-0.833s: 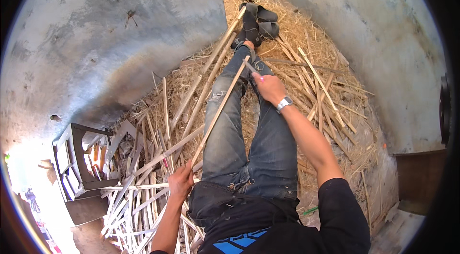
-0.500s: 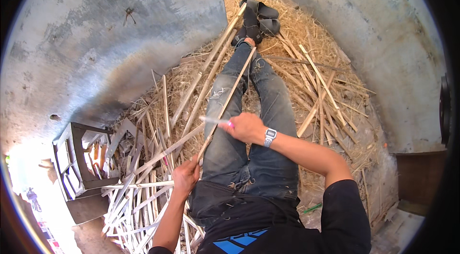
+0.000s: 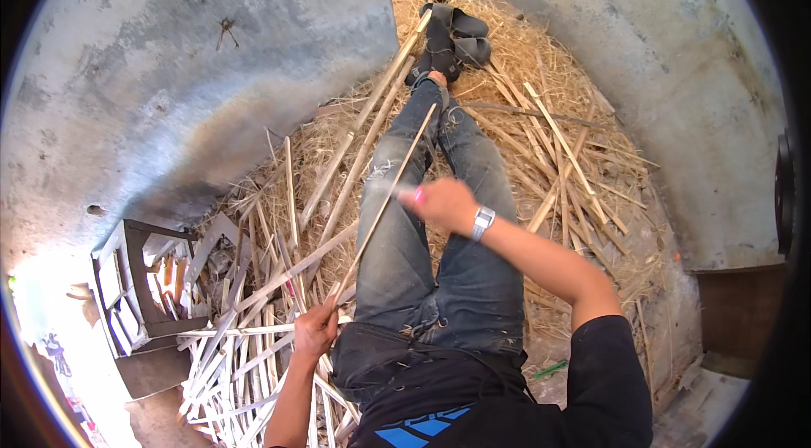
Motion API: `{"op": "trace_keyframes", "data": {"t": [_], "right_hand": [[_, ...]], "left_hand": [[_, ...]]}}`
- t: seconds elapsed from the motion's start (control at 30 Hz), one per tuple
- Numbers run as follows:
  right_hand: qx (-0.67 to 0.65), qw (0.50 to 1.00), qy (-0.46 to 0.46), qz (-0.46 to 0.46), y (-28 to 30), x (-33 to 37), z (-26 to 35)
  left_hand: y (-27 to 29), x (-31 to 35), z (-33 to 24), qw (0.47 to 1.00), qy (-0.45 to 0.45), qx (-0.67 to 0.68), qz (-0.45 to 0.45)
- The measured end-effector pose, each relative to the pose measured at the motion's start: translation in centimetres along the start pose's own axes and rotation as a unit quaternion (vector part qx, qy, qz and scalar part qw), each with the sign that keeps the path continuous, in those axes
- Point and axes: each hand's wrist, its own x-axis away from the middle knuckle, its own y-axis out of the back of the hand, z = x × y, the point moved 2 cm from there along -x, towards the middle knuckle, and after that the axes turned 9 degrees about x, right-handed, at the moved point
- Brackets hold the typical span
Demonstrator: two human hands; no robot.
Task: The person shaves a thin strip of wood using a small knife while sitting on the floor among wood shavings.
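Across my outstretched legs slants a thin strip of wood or bamboo [image 3: 362,249], its far end resting near my shins. My left hand [image 3: 315,331] is closed round its near end, beside my left hip. Above my thighs, my right hand [image 3: 448,205] grips a knife [image 3: 418,195] with a bit of pink showing at the handle. Its pale blade is smeared by motion and lies at the strip's middle; whether it touches cannot be made out. Trimmed pale strips [image 3: 245,380] lie heaped by my left arm.
Longer strips [image 3: 359,131] lie to the left of my legs, and more split pieces [image 3: 562,169] on the right among straw-like shavings [image 3: 498,13]. Dark sandals [image 3: 469,36] lie by my feet. A dark frame [image 3: 152,279] stands at left. Grey walls [image 3: 211,17] rise on both sides.
My left hand has drawn back toward my hip, pulling the strip nearer. My right hand with the knife has moved slightly farther out and to the right, now blurred.
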Motion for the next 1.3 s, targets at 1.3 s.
{"op": "trace_keyframes", "data": {"t": [1.3], "right_hand": [[0.022, 0.999, 0.015, -0.046, -1.2, -0.2, 1.8]], "left_hand": [[0.4, -6.9, -3.4, 0.98, 0.129, 0.128, 0.078]]}}
